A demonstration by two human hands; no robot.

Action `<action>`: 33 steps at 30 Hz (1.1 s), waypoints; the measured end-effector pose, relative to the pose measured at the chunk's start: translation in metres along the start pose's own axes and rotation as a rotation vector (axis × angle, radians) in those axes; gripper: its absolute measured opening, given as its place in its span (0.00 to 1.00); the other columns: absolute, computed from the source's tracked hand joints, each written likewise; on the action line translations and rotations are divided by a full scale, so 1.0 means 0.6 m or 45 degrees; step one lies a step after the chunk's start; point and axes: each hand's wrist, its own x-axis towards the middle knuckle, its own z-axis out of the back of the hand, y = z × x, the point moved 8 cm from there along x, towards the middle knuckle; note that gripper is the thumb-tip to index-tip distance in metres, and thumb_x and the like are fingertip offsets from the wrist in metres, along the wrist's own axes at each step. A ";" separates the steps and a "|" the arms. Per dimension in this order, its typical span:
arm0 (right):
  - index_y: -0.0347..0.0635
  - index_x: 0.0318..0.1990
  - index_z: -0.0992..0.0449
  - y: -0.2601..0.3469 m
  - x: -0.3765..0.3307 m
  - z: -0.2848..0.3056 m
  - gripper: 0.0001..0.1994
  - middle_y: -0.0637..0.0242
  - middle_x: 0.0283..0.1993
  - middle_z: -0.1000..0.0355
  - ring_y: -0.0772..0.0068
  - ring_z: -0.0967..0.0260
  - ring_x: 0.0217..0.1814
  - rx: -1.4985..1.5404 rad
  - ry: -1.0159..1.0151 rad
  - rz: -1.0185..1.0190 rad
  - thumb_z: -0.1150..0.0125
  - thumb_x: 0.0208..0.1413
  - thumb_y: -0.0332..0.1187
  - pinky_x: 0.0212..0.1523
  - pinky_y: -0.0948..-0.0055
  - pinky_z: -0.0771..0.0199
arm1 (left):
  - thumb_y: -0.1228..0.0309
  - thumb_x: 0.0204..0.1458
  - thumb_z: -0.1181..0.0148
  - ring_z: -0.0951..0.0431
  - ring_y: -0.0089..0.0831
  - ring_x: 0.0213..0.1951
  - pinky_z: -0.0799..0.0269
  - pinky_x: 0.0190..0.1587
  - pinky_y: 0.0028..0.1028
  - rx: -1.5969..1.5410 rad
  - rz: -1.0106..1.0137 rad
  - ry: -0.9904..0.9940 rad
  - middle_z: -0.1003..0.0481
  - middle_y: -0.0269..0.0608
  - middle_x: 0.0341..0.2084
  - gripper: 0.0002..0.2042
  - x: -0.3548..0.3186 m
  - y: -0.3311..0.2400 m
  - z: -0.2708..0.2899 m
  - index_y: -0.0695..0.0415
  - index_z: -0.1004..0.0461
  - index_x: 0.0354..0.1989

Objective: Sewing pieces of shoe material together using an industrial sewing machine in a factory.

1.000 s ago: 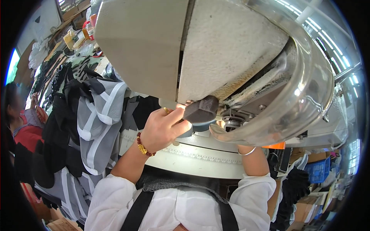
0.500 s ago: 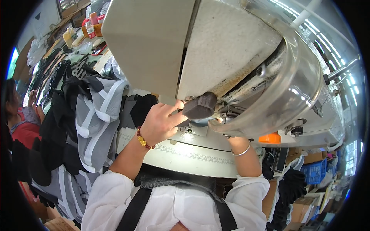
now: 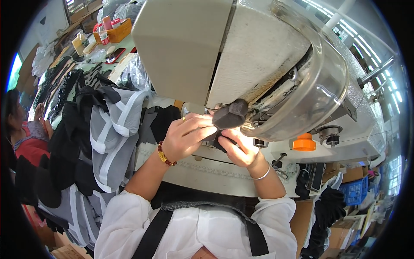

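Dark fabric piece: small, charcoal, folded cloth [image 3: 230,115], held up under the head of the large cream-grey industrial sewing machine [image 3: 241,56], at the needle area.
Left hand: left hand [image 3: 186,137] was curled closed, fingertips pinching the near edge of the dark fabric piece; gold ring and amber bead bracelet [image 3: 163,154] showed.
Right hand: right hand [image 3: 239,149] sat just below and beside the left, fingers bent shut on the lower part of the same cloth; thin silver bangle [image 3: 259,175] at the wrist.
Machine front: clear curved plastic guard [image 3: 317,93] arched over the head; orange round knob [image 3: 304,142] stood to the right on the pale machine bed [image 3: 207,166].
Left side: stack of grey, white-striped and black cut garment pieces [image 3: 101,129] hung near the bed.
Far left: another person in red [image 3: 26,142] sat well apart.
Risk: fingertips lay very close to the needle zone; a slip could have nicked them, or the folded cloth could have fed crooked.
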 end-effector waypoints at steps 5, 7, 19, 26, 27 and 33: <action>0.29 0.37 0.20 0.002 -0.006 0.001 0.17 0.49 0.38 0.24 0.49 0.22 0.40 0.205 0.000 -0.021 0.37 0.33 0.12 0.45 0.60 0.19 | 0.81 0.37 0.35 0.17 0.42 0.40 0.17 0.37 0.30 -0.001 -0.094 0.025 0.21 0.46 0.36 0.13 -0.004 -0.012 0.005 0.64 0.21 0.36; 0.28 0.37 0.21 0.002 -0.012 0.000 0.16 0.48 0.38 0.24 0.49 0.22 0.39 0.204 -0.018 0.011 0.36 0.34 0.12 0.44 0.60 0.19 | 0.81 0.37 0.35 0.17 0.42 0.41 0.17 0.38 0.30 0.002 -0.122 0.031 0.20 0.47 0.36 0.13 -0.005 -0.016 0.005 0.65 0.22 0.35; 0.27 0.37 0.21 0.008 -0.015 -0.008 0.16 0.48 0.40 0.23 0.51 0.22 0.40 0.057 0.041 -0.022 0.34 0.35 0.12 0.44 0.62 0.19 | 0.80 0.39 0.34 0.17 0.42 0.40 0.16 0.40 0.32 -0.034 -0.133 0.065 0.20 0.48 0.36 0.10 -0.004 -0.020 0.006 0.65 0.23 0.33; 0.28 0.37 0.21 0.001 -0.015 -0.007 0.14 0.48 0.39 0.23 0.52 0.22 0.39 0.151 0.007 -0.071 0.34 0.37 0.12 0.44 0.62 0.20 | 0.80 0.39 0.34 0.17 0.41 0.40 0.16 0.40 0.32 -0.051 -0.119 0.059 0.20 0.47 0.35 0.10 -0.003 -0.019 0.008 0.65 0.23 0.33; 0.28 0.37 0.21 0.002 -0.017 -0.009 0.15 0.48 0.40 0.23 0.52 0.22 0.39 0.103 0.031 -0.071 0.34 0.37 0.13 0.44 0.62 0.20 | 0.80 0.39 0.34 0.17 0.41 0.40 0.16 0.40 0.32 -0.045 -0.124 0.055 0.20 0.47 0.35 0.10 -0.003 -0.020 0.008 0.65 0.23 0.33; 0.32 0.39 0.22 -0.013 -0.054 -0.027 0.12 0.52 0.43 0.24 0.57 0.23 0.42 -0.362 0.307 -0.141 0.37 0.43 0.17 0.45 0.61 0.21 | 0.80 0.40 0.35 0.17 0.38 0.39 0.16 0.39 0.29 0.040 -0.099 0.130 0.20 0.43 0.34 0.09 0.005 -0.031 0.009 0.63 0.22 0.32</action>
